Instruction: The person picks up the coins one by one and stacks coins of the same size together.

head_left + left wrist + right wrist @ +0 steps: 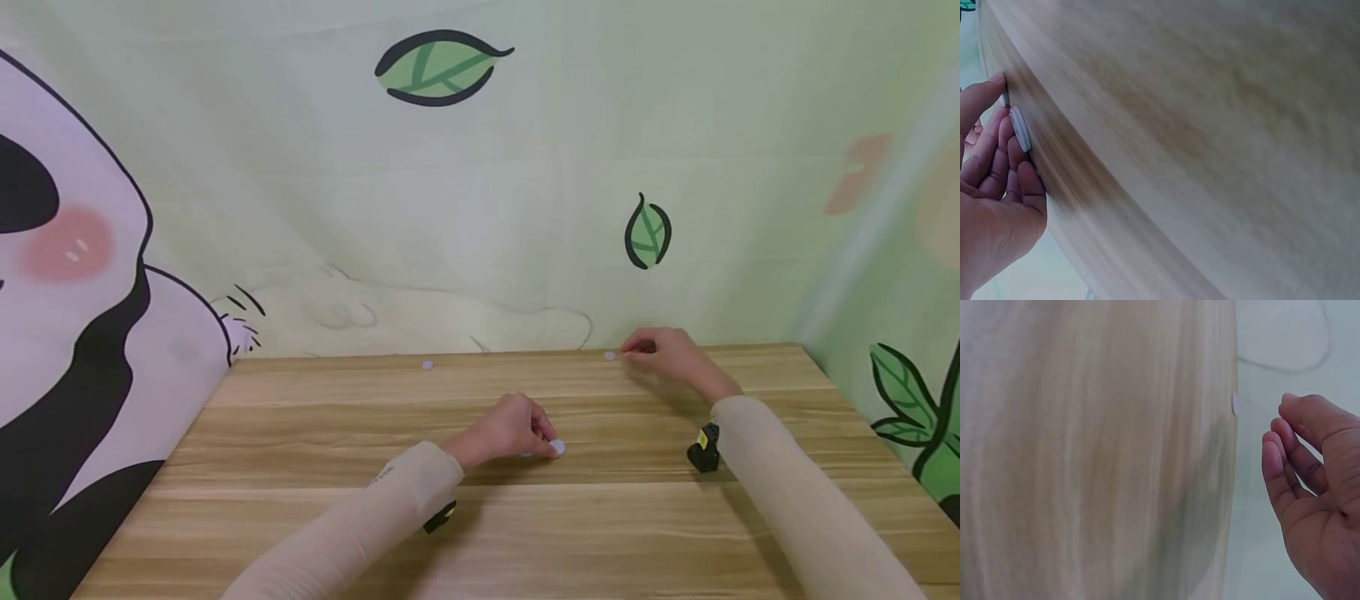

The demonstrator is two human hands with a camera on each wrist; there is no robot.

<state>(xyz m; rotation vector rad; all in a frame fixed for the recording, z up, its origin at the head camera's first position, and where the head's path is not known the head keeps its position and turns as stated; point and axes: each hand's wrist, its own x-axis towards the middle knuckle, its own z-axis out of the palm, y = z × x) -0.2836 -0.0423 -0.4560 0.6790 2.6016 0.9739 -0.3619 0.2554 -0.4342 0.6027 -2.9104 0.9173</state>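
Observation:
My left hand (517, 427) is low over the middle of the table, its thumb and fingertips pinching a small white disc (557, 447). A second white disc (1020, 128) is beside the curled fingers in the left wrist view; in the head view the hand mostly covers it. At the table's far edge, my right hand (663, 354) hovers just right of another white disc (610, 356). Its thumb and fingers are loosely bent, with a gap between the tips and nothing held. The right wrist view shows that disc (1234, 404) apart from the fingertips.
Another white disc (427, 365) lies near the far edge, left of centre. The wood-grain table (337, 425) meets a pale green cloth backdrop (525, 208) printed with leaves and a panda. Black wrist cameras show under both sleeves.

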